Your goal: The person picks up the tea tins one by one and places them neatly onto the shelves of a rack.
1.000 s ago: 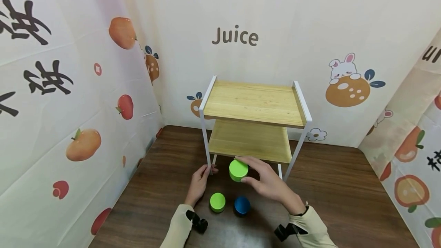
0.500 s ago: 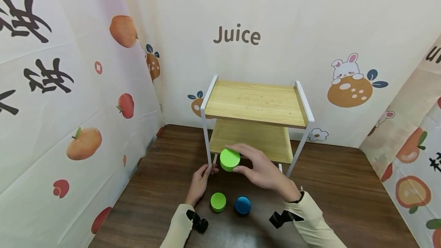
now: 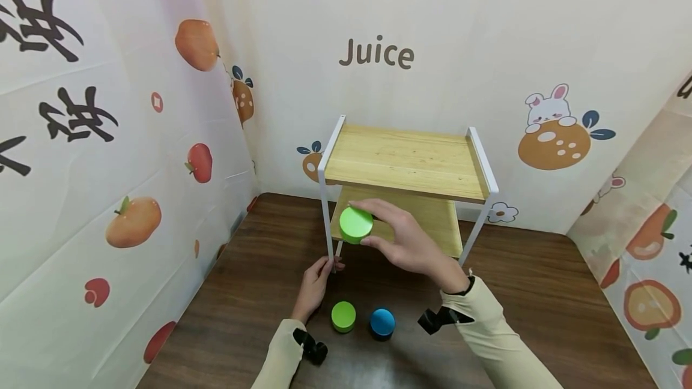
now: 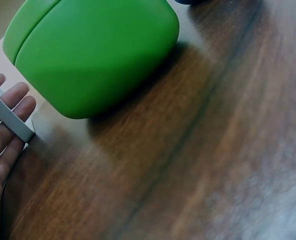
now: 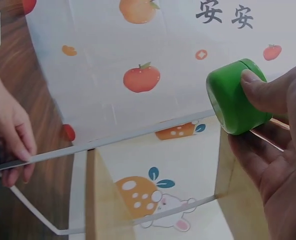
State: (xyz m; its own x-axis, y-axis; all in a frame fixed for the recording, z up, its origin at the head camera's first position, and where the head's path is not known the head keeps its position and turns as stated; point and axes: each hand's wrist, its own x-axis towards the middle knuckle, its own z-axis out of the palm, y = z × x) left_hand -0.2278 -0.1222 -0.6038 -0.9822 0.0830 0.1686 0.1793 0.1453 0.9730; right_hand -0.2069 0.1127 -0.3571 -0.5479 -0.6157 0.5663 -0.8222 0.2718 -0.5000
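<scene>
My right hand [image 3: 405, 242] holds a small green lidded jar [image 3: 356, 225] between thumb and fingers, in front of the shelf's lower board [image 3: 427, 221]. The right wrist view shows its rounded side and lid seam, with the thumb at the lid. Low on the front left leg [image 3: 327, 215] of the shelf, my left hand [image 3: 312, 286] grips the white metal; in the left wrist view the leg crosses the fingers [image 4: 18, 92]. A second green jar [image 3: 343, 317] stands on the table nearer me, beside a blue-topped jar [image 3: 382, 323].
The two-tier shelf has a pale wooden top board [image 3: 405, 158] and a white frame. It stands on a dark wooden table [image 3: 540, 311]. Printed cloth [image 3: 459, 47] with fruit and rabbit pictures hangs behind and at both sides.
My right hand has lifted the green jar up and to the left, from below the lower board to in front of it. The left hand stays at the leg; the table jars stand still.
</scene>
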